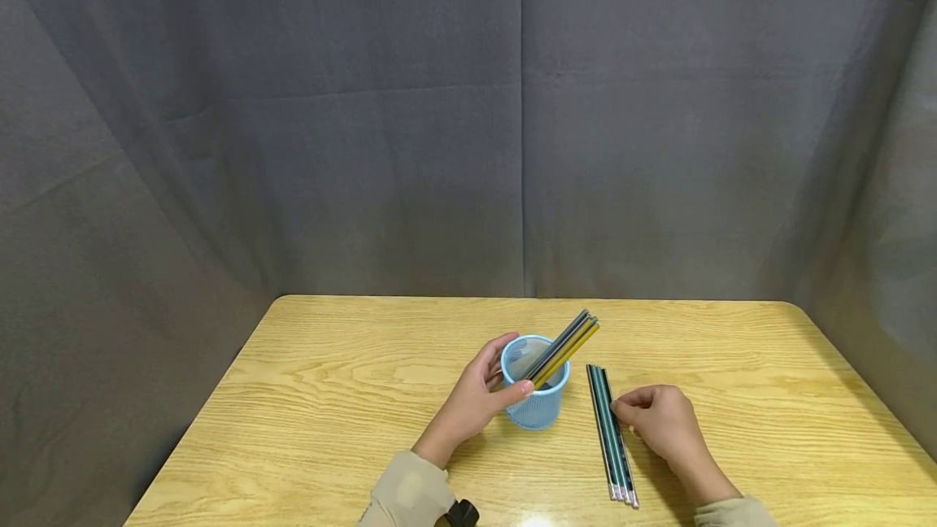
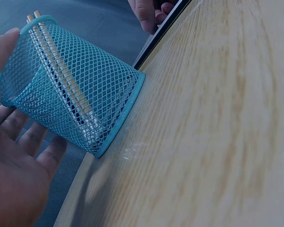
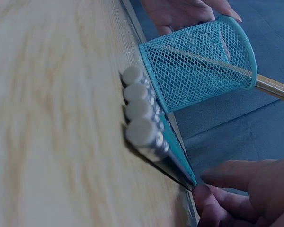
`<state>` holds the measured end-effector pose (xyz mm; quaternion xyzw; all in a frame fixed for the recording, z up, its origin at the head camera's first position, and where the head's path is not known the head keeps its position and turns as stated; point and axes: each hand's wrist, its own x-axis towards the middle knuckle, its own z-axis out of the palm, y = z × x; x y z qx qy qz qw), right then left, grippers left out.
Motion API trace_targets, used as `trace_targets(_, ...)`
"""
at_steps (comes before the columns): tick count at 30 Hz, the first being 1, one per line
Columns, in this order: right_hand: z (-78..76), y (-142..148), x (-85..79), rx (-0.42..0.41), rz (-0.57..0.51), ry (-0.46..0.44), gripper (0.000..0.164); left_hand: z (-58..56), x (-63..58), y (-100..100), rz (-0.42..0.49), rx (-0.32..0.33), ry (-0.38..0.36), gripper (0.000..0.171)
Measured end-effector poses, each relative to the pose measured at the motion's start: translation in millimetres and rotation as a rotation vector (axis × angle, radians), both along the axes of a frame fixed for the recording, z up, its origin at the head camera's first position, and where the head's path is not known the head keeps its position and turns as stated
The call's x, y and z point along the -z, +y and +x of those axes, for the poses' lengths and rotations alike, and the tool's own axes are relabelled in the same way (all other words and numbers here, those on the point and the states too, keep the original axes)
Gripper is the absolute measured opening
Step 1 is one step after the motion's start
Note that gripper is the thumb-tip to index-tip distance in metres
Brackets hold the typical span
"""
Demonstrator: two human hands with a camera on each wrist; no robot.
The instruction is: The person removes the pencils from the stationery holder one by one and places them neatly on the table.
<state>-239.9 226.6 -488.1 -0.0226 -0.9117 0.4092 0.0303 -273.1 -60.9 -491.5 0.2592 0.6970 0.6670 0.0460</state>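
My left hand (image 1: 472,401) holds a light-blue mesh pencil cup (image 1: 534,411) by its side, with the thumb at the near rim. The cup stands on the table. Several yellow and dark pencils (image 1: 564,350) lean to the right inside it. To its right, several green and dark pencils (image 1: 609,433) lie side by side on the table, white erasers (image 3: 141,132) toward me. With thumb and fingertips together, my right hand (image 1: 666,421) pinches the outermost pencil on the right of that row, partway along it. The fingertips partly hide the pencil there.
The wood-grain table (image 1: 351,381) extends to both sides of the hands. A grey curtain (image 1: 395,185) hangs behind the table's back edge and at both sides. A small black object (image 1: 463,513) sits by the left sleeve.
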Motion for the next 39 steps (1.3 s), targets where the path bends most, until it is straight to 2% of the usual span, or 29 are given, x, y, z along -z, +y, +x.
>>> trace_targets(12,1.7,-0.7,-5.9,0.018,-0.167,-0.032,0.016,-0.7,-0.2,0.3,-0.005,-0.001,0.009,0.068)
trace_targets(30,2.3,-1.6,-22.9,0.009,-0.204,0.060,0.018,-0.8,0.3,0.2,0.001,-0.004,0.008,0.068)
trace_targets(39,8.1,-2.5,-35.9,0.002,-0.252,0.037,0.030,-0.3,1.1,-0.2,-0.010,-0.009,0.001,0.068)
